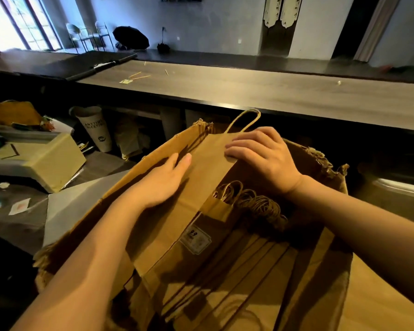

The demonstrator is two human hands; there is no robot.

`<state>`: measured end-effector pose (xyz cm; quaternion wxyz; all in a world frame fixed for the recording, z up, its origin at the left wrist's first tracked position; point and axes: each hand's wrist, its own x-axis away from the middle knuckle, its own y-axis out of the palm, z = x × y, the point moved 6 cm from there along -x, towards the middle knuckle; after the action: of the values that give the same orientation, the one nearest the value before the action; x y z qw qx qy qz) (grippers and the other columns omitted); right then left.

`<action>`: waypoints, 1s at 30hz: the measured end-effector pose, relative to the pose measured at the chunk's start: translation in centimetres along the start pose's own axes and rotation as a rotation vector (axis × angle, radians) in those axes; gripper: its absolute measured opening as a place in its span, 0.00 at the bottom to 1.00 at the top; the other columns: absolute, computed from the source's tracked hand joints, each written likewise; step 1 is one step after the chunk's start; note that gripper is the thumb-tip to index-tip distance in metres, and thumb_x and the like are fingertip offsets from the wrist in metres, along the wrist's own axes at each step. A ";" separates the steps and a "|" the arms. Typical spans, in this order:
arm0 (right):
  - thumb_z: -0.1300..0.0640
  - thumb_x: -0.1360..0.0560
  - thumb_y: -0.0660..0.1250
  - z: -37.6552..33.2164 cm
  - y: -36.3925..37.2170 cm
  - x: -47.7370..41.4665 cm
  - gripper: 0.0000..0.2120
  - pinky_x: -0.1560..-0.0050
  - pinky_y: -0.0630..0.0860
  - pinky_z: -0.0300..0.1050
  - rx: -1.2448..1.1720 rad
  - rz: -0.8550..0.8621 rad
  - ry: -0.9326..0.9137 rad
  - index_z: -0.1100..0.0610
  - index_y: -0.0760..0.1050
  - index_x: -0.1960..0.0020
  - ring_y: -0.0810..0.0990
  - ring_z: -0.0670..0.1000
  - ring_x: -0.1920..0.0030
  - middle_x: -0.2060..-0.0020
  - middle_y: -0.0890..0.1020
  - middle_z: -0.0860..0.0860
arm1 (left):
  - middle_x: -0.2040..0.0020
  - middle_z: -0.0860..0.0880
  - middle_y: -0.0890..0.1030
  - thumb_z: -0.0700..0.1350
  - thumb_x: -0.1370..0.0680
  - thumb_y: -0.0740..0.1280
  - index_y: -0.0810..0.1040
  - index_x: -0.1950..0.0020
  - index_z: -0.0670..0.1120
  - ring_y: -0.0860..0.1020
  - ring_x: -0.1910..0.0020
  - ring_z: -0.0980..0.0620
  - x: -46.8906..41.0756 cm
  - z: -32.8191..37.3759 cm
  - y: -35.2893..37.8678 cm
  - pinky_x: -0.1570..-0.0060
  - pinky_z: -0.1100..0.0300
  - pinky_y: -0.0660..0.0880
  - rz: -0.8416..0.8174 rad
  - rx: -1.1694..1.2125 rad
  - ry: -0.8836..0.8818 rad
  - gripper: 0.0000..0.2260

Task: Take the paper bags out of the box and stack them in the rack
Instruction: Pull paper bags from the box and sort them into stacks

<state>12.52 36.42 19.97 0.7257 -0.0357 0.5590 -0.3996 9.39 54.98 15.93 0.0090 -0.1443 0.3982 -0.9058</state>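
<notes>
A torn, open cardboard box (320, 161) fills the lower middle of the head view. Several flat brown paper bags (249, 266) lie stacked inside it, their twisted handles bunched near the middle. One brown paper bag (208, 161) is raised on edge against the box's left wall, its handle loop sticking up past the rim. My left hand (164, 181) lies flat against this bag's left side with straight fingers. My right hand (261, 155) grips the bag's upper right edge, fingers curled over it. No rack is in view.
A long wooden counter (249, 89) runs across just behind the box. At the left stand a pale boxy machine (43, 161), a white paper cone with print (96, 130) and mixed clutter. Beyond the counter lies a room floor with chairs.
</notes>
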 end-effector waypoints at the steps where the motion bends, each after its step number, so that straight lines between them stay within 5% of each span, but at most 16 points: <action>1: 0.57 0.21 0.65 0.2 -0.4 -0.1 0.09 0.42 0.70 0.48 -0.006 0.045 0.040 0.56 0.73 0.42 0.79 0.52 0.45 0.48 0.83 0.54 | 0.26 0.51 0.63 0.66 0.22 0.46 0.54 0.23 0.55 0.65 0.29 0.47 0.0 -0.2 -0.1 0.31 0.51 0.58 0.006 0.071 -0.015 0.30; 7: 0.58 0.22 0.66 0.5 -0.5 -0.1 0.09 0.42 0.69 0.49 -0.054 0.083 0.185 0.55 0.72 0.42 0.79 0.52 0.45 0.48 0.83 0.53 | 0.49 0.49 0.82 0.64 0.23 0.55 0.78 0.42 0.50 0.79 0.50 0.48 0.4 -0.3 -0.6 0.45 0.51 0.75 0.068 0.296 -0.053 0.23; 13: 0.56 0.29 0.69 1.4 1.0 1.2 0.18 0.45 0.68 0.46 -0.093 -0.048 0.368 0.56 0.66 0.42 0.72 0.54 0.44 0.42 0.72 0.53 | 0.55 0.48 0.80 0.56 0.21 0.59 0.80 0.49 0.47 0.78 0.53 0.48 0.1 -0.7 -2.9 0.54 0.53 0.73 0.361 0.275 0.075 0.15; 17: 0.46 0.29 0.67 1.5 2.0 2.7 0.22 0.47 0.69 0.45 -0.095 -0.129 0.467 0.56 0.63 0.44 0.68 0.53 0.45 0.44 0.67 0.55 | 0.66 0.48 0.76 0.53 0.20 0.61 0.77 0.57 0.45 0.74 0.66 0.50 1.4 0.1 -5.2 0.67 0.55 0.67 0.659 0.030 0.258 0.14; 24: 0.46 0.27 0.61 -3.3 5.1 5.1 0.18 0.50 0.77 0.50 -0.127 -0.533 0.021 0.56 0.66 0.43 0.79 0.56 0.48 0.48 0.79 0.57 | 0.67 0.50 0.75 0.53 0.20 0.60 0.74 0.57 0.48 0.70 0.70 0.57 2.5 0.2 -6.6 0.74 0.61 0.60 0.797 -0.091 0.275 0.12; 27: 0.53 0.32 0.74 -6.2 6.6 7.3 0.22 0.54 0.80 0.53 -0.179 -0.713 -0.233 0.56 0.72 0.42 0.82 0.58 0.50 0.50 0.81 0.57 | 0.66 0.49 0.75 0.54 0.20 0.60 0.74 0.57 0.48 0.70 0.70 0.57 2.5 -0.2 -6.8 0.74 0.61 0.59 0.806 -0.100 0.252 0.12; 30: 0.55 0.35 0.76 -7.4 6.8 8.8 0.23 0.47 0.78 0.52 -0.233 -0.838 -0.327 0.56 0.77 0.41 0.81 0.59 0.45 0.45 0.81 0.56 | 0.65 0.50 0.75 0.54 0.20 0.60 0.73 0.57 0.49 0.69 0.69 0.59 2.5 -0.4 -6.6 0.73 0.62 0.61 0.798 -0.097 0.240 0.11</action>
<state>10.43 38.49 6.93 0.5714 -0.4025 0.4156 -0.5820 7.54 59.44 21.16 0.3061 0.1275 0.4632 -0.8219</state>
